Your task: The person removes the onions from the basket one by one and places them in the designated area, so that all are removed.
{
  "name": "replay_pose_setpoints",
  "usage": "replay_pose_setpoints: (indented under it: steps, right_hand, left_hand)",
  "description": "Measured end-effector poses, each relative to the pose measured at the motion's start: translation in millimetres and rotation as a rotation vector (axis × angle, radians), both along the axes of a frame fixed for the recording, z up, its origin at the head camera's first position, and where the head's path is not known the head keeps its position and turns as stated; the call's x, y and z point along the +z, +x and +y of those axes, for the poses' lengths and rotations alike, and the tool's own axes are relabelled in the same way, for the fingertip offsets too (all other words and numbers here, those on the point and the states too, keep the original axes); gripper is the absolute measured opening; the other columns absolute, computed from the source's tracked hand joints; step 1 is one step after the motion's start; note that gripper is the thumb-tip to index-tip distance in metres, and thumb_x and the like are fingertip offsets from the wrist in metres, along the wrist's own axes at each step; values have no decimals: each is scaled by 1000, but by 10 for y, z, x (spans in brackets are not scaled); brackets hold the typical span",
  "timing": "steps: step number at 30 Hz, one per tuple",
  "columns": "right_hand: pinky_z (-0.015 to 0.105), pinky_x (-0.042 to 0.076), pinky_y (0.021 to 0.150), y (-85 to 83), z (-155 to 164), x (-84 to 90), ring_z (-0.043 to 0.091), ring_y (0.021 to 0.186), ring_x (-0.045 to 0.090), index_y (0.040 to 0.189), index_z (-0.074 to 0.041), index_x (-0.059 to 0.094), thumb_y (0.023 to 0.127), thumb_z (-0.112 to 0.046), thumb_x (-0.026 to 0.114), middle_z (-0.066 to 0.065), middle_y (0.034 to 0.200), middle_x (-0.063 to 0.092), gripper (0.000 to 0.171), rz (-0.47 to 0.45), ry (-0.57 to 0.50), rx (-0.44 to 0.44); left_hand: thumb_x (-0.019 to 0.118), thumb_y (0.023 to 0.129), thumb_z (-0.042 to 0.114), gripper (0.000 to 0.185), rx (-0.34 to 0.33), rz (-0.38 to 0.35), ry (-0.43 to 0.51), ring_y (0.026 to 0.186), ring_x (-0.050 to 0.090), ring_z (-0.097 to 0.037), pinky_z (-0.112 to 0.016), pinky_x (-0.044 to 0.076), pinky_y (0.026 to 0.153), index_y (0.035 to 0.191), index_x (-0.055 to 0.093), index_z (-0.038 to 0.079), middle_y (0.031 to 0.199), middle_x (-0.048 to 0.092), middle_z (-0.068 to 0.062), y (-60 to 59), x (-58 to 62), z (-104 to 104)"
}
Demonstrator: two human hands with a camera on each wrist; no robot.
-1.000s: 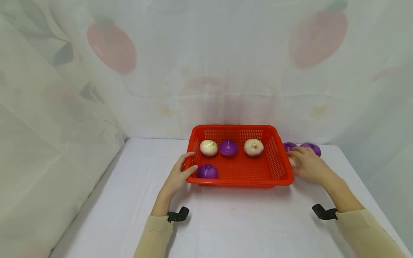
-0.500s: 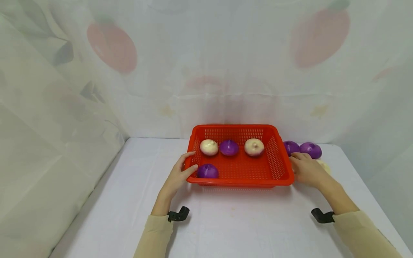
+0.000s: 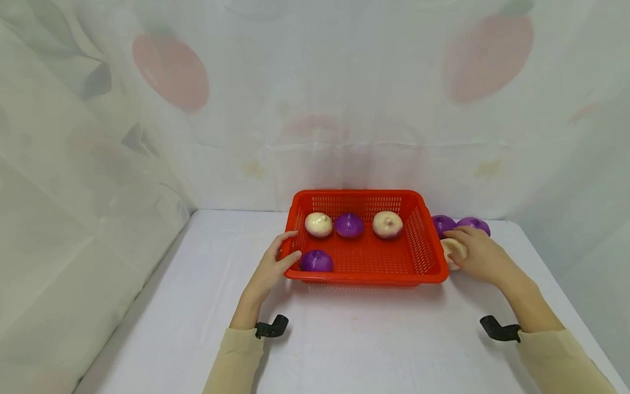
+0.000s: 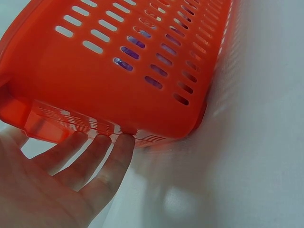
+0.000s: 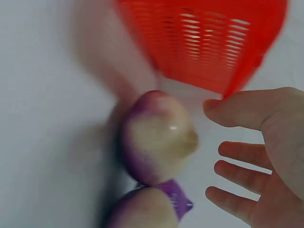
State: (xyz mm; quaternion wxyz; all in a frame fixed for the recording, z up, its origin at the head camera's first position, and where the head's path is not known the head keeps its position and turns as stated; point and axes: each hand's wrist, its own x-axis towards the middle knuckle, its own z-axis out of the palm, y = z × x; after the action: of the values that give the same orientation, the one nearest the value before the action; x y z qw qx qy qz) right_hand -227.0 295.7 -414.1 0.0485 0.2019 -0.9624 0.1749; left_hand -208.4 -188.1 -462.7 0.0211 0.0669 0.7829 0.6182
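My left hand (image 3: 270, 265) holds the left end of the red plastic basket (image 3: 364, 277), thumb over the rim. In the left wrist view, its fingertips (image 4: 124, 142) touch the outer wall below the rim. My right hand (image 3: 478, 254) hovers just right of the basket, over a pale turnip (image 3: 454, 250) with a purple underside. In the right wrist view, thumb and fingers are spread, with a gap between them and this turnip. A second pale turnip (image 5: 142, 211) lies beside it, hidden under my hand in the head view.
Inside the basket are two purple turnips (image 3: 349, 225) and two pale ones (image 3: 387, 225). Behind my right hand sit two more purple turnips (image 3: 473, 223), near the table's back edge. A white printed curtain (image 3: 315, 109) hangs behind the white table (image 3: 344, 339).
My right hand has drawn back to the right, uncovering the pale turnip beside the basket. The other pale turnip, seen half a second ago, is now covered. My left hand stays put.
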Motion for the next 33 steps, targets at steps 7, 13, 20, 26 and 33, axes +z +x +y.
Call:
replay_pose_setpoints:
  steps: [7, 13, 20, 26, 33]
  right_hand:
    - [73, 37, 97, 132, -23, 123, 52, 121, 49, 130, 5, 60, 93, -14, 71, 31, 128, 57, 43, 50, -215, -49]
    - [68, 48, 91, 246, -116, 88, 49, 115, 58, 142, 2, 52, 101, -28, 64, 28, 132, 59, 52, -52, -400, -85]
    - [62, 54, 88, 228, -183, -8, 48, 120, 55, 152, 0, 40, 103, -34, 61, 27, 144, 48, 64, -188, -473, -43]
    - [58, 55, 89, 206, -202, -139, 49, 124, 53, 155, -8, 38, 102, -35, 63, 25, 148, 45, 65, -277, -532, -22]
    - [63, 46, 100, 146, -238, -190, 51, 137, 41, 156, -11, 38, 101, -35, 63, 23, 155, 40, 65, -337, -605, -8]
  left_hand:
    - [67, 99, 30, 59, 3, 9, -10, 137, 47, -34, -56, 39, 110, 151, 44, 19, 154, 42, -10, 14, 11, 5]
    - [67, 100, 31, 58, -3, 1, -21, 138, 45, -32, -56, 38, 111, 152, 44, 19, 154, 42, -8, 30, 25, 3]
    - [67, 99, 33, 57, -5, 1, -13, 138, 45, -32, -57, 37, 111, 151, 45, 22, 154, 42, -7, 27, 17, 16]
    - [67, 99, 32, 58, -9, 9, -7, 138, 45, -32, -57, 37, 111, 151, 45, 20, 154, 43, -7, 6, -2, 14]
    - [67, 99, 29, 57, 3, 0, -17, 137, 47, -34, -57, 40, 109, 151, 45, 21, 154, 42, -9, 1, 29, -3]
